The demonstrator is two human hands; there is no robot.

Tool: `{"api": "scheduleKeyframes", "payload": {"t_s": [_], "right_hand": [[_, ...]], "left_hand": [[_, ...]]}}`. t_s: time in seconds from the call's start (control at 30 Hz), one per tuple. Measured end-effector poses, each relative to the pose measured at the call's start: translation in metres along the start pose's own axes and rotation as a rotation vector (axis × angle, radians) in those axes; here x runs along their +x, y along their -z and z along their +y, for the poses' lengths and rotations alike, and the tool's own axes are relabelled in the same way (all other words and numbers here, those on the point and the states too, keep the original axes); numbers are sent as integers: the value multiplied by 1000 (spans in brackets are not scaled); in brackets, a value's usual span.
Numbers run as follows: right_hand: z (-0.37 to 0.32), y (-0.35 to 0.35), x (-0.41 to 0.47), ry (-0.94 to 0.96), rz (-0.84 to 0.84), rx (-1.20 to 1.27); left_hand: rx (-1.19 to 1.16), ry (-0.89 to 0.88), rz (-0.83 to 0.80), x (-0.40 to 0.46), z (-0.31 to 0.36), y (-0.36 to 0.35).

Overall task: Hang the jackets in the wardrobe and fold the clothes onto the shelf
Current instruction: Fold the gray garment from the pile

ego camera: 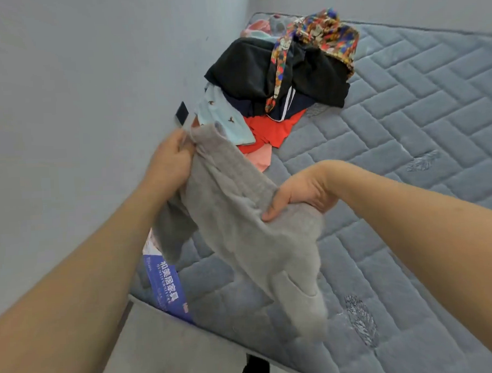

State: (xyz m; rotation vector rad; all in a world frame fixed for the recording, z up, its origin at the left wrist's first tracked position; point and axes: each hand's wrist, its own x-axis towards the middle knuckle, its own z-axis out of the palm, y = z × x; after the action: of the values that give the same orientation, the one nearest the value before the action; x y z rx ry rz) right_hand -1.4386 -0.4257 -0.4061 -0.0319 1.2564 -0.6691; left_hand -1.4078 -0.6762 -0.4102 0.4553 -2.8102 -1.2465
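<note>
A grey knit garment [241, 229] hangs limp over the near-left part of the mattress [405, 123], my left hand [170, 158] pinching its far edge and my right hand [301, 195] with fingers curled round a bunched middle fold. It looks soft and light, likely to sag; I'd hold it by the hem corners. The clothes pile [276, 77] lies farther off by the wall.

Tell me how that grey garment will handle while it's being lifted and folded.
Probably floppy: the grey garment sags between the left hand and right hand. Likely light, since its end hangs loose above the mattress. The knit looks soft, so probably not slippery.
</note>
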Motion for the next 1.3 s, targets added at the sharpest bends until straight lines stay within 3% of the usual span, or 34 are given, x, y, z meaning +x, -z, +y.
{"api": "scheduleKeyframes", "payload": {"t_s": [0.1, 0.17, 0.23, 0.33, 0.4, 0.47, 0.5, 0.57, 0.6, 0.67, 0.73, 0.87, 0.93, 1.0, 1.07, 1.17, 1.3], "right_hand": [[21, 15, -24, 62, 64, 67], [51, 39, -27, -9, 168, 6], [88, 74, -18, -104, 401, -73], [154, 136, 11, -161, 859, -191], [206, 170, 34, -168, 1027, -271], [261, 187, 64, -229, 970, -311], [286, 190, 80, -273, 896, -336], [325, 182, 105, -312, 783, -384], [339, 179, 113, -302, 797, -411], [353, 173, 117, -216, 914, -447], [358, 173, 112, -44, 997, -356], [355, 171, 85, 294, 1121, 69], [360, 168, 77, 236, 1189, 119], [370, 163, 78, 127, 1154, 338], [382, 151, 85, 5, 940, 619], [393, 126, 107, -122, 707, 711], [385, 105, 143, -76, 850, 904]], "left_hand": [[265, -219, 51, 34, 46, -25], [437, -345, 18, 55, 67, -74], [539, -408, -37, 76, 79, -139], [697, -347, -98, 97, 72, -242], [752, -311, -96, 88, 52, -310], [640, -358, -162, 46, 29, -366], [541, -375, -287, 15, 15, -387], [478, -323, -698, -54, -18, -413], [572, -295, -878, -86, -35, -418], [839, -307, -997, -130, -65, -421], [962, -287, -917, -147, -81, -420], [1075, -69, -751, -150, -90, -405], [1120, -64, -647, -155, -94, -401], [1098, -129, -558, -160, -95, -403], [1035, -121, -503, -164, -94, -405], [990, -104, -537, -171, -98, -406], [1152, -83, -525, -183, -106, -392]]}}
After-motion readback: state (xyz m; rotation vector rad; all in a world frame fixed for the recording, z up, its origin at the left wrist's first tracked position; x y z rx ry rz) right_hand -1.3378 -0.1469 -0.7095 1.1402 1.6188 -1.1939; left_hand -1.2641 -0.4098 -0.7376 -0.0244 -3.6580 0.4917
